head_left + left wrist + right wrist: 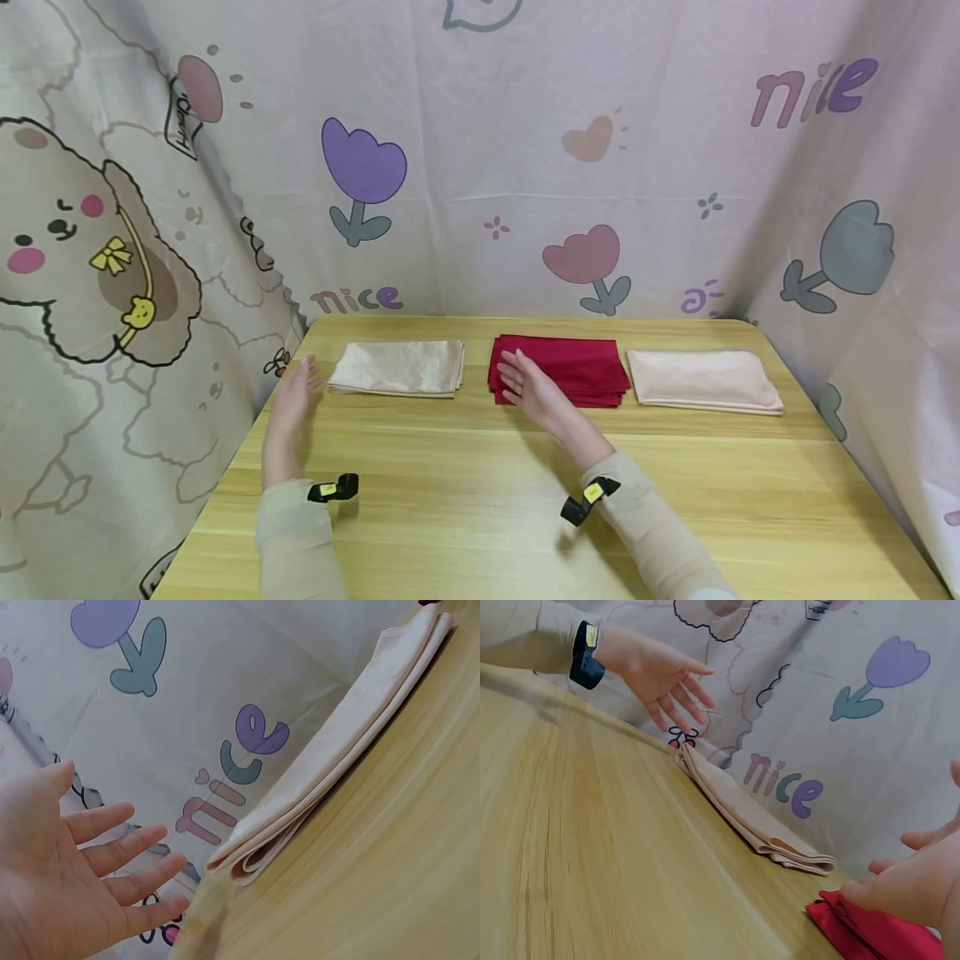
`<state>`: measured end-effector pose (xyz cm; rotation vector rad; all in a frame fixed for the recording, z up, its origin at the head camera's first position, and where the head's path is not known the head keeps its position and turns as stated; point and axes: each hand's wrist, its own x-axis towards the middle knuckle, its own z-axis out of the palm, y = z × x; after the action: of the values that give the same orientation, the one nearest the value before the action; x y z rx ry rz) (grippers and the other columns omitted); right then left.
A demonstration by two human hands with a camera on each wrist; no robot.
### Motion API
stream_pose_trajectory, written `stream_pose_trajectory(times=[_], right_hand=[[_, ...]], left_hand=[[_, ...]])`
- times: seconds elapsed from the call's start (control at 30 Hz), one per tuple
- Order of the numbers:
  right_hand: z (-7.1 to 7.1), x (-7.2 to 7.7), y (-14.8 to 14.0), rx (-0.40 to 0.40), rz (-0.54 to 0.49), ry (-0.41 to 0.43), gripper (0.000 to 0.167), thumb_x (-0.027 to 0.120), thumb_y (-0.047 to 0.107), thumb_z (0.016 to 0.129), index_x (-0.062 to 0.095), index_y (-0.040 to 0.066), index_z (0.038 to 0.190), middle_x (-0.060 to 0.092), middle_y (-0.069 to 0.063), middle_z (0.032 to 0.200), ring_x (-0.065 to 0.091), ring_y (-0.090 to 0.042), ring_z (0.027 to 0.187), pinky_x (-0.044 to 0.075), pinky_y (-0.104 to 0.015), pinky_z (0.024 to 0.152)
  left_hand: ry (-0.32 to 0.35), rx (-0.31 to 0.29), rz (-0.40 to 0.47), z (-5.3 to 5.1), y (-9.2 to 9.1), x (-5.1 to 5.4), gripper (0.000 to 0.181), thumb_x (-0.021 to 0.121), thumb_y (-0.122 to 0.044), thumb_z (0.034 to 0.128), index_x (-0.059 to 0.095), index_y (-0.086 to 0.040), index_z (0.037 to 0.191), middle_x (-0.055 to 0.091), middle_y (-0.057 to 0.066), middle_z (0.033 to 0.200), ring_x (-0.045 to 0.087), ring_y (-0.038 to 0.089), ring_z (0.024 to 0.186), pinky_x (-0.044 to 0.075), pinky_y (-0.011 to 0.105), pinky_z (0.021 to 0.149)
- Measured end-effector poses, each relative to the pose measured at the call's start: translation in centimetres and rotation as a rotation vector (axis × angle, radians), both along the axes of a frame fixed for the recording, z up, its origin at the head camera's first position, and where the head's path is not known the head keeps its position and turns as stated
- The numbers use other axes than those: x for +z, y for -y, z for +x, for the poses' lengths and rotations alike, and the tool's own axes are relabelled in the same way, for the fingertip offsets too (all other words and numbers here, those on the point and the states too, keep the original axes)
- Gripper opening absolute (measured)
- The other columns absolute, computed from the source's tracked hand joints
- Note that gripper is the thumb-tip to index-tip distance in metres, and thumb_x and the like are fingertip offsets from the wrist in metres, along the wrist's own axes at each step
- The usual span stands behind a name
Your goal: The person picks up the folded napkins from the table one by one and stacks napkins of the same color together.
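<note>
Three folded cloths lie in a row along the back of the table. At the left is a shiny cream cloth (397,368), in the middle a dark red one (577,367), at the right a pale pink-beige one (701,382). My left hand (295,392) hovers just left of the cream cloth, fingers spread and apart from it, as the left wrist view also shows. Over the left part of the red cloth is my right hand (534,392), its fingers extended and holding nothing. Whether it touches the red cloth I cannot tell.
The wooden table (450,500) stretches out in front of the cloths. A patterned curtain (465,167) hangs behind it and along both sides. Each sleeved wrist carries a small black camera, the left one (333,488) and the right one (590,500).
</note>
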<state>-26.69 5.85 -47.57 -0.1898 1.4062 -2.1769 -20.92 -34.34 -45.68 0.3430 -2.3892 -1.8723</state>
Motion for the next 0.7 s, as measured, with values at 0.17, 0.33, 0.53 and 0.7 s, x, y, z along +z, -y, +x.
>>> stream_pose_trajectory(times=[0.17, 0.33, 0.53, 0.7], right_hand=[[-0.7, -0.3, 0.5, 0.05, -0.121, 0.083, 0.066, 0.022, 0.047, 0.105, 0.004, 0.011, 0.158, 0.0, -0.019, 0.164, -0.002, -0.037, 0.152, 0.003, -0.05, 0.123], [-1.2, -1.0, 1.1, 0.096, -0.172, 0.131, 0.07, 0.028, 0.049, 0.104, 0.001, 0.013, 0.158, -0.003, -0.018, 0.164, -0.005, -0.036, 0.152, 0.002, -0.048, 0.124], [-1.9, -1.9, 2.1, 0.096, -0.254, 0.182, 0.071, 0.029, 0.05, 0.104, 0.0, 0.015, 0.158, -0.005, -0.019, 0.164, -0.005, -0.035, 0.152, 0.0, -0.048, 0.124], [-2.5, -2.1, 2.9, 0.093, -0.272, 0.214, 0.07, 0.026, 0.05, 0.104, -0.002, 0.015, 0.158, -0.007, -0.021, 0.163, -0.006, -0.036, 0.152, -0.001, -0.048, 0.123]], left_hand=[[0.069, 0.044, 0.16, -0.9, 1.0, -0.5, 0.071, 0.016, -0.06, 0.0998, 0.013, -0.018, 0.157, 0.016, 0.014, 0.163, 0.02, 0.035, 0.149, 0.018, 0.05, 0.121], [0.117, 0.034, 0.221, -1.0, 1.3, 0.0, 0.081, 0.016, -0.068, 0.0942, 0.011, -0.018, 0.157, 0.013, 0.011, 0.164, 0.018, 0.034, 0.15, 0.015, 0.049, 0.122], [0.174, 0.006, 0.279, -1.0, 0.8, 1.3, 0.082, 0.014, -0.066, 0.0953, 0.005, -0.013, 0.158, 0.007, 0.016, 0.164, 0.014, 0.036, 0.15, 0.012, 0.049, 0.123], [0.163, -0.027, 0.306, -1.5, 1.2, 0.7, 0.086, 0.015, -0.068, 0.0944, 0.002, -0.01, 0.157, 0.004, 0.018, 0.164, 0.011, 0.038, 0.15, 0.012, 0.049, 0.123]])
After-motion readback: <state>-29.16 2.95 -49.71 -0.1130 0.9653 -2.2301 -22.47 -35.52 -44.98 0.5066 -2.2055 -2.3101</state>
